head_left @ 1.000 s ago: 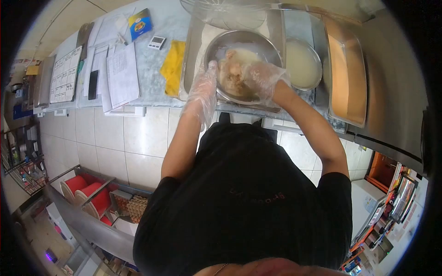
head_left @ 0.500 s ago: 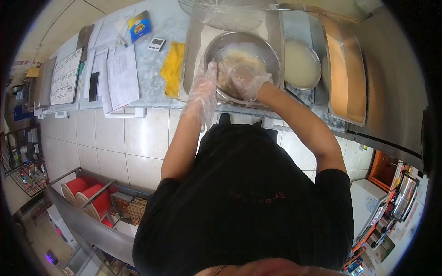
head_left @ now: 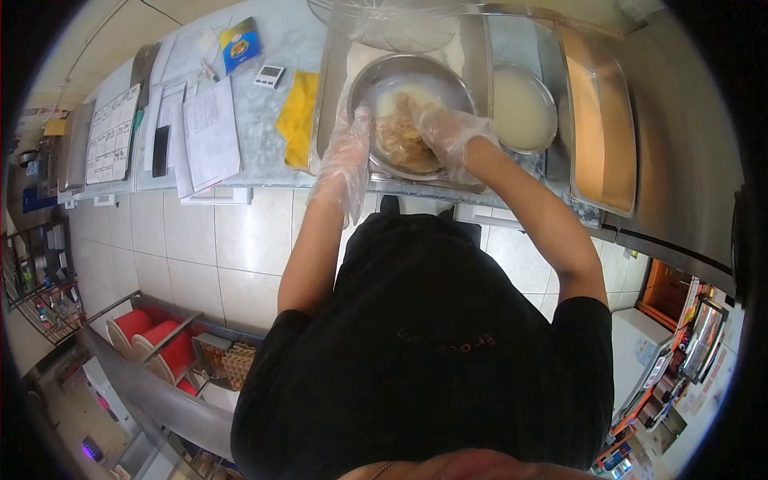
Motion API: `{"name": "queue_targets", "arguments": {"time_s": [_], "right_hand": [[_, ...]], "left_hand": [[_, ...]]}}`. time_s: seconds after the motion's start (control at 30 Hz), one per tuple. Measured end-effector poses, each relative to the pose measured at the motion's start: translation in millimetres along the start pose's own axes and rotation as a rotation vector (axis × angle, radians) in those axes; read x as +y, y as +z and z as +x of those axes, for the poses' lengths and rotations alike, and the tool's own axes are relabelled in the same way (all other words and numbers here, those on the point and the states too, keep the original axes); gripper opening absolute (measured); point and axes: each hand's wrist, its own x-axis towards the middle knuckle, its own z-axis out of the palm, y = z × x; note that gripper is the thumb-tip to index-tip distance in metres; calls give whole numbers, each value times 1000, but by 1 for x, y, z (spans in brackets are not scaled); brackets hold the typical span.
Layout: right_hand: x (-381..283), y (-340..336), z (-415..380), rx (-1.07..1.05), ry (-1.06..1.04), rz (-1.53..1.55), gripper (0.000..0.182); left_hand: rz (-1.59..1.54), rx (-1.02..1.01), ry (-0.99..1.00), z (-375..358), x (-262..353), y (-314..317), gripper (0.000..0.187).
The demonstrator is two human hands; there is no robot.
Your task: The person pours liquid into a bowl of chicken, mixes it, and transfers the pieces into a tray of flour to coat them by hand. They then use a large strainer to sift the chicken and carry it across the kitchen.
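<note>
The work in hand looks like coating pieces of meat [head_left: 402, 140] in a steel bowl [head_left: 460, 84], which sits in a metal tray [head_left: 326, 96] on the counter [head_left: 256, 120]. The left hand [head_left: 350, 148], in a loose plastic glove, rests against the bowl's near-left rim with its fingers flat and together, apparently steadying it. The right hand [head_left: 448, 132], also gloved, reaches into the bowl over the meat; its fingers curl down into the pile, though whether they grip a piece I cannot tell. A second bowl of pale liquid [head_left: 524, 108] stands just beside the first. The next move probably calls for turning the pieces over while the left hand braces the bowl.
</note>
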Motion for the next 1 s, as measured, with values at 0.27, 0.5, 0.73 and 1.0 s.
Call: {"name": "queue_targets", "arguments": {"time_s": [0.27,0.5,0.73,1.0], "right_hand": [[-6,-4,11,253,-340,-91,42],[-6,19,22,184,-413,-88,34],[-19,-3,25,-195,-258,-330,37],[7,22,22,20,-232,-127,45]], "left_hand": [[72,42,10,-9,2,5,63],[142,84,35,-16,10,8,60],[91,137,145,-12,1,3,60],[80,120,188,1,3,-1,58]]}}
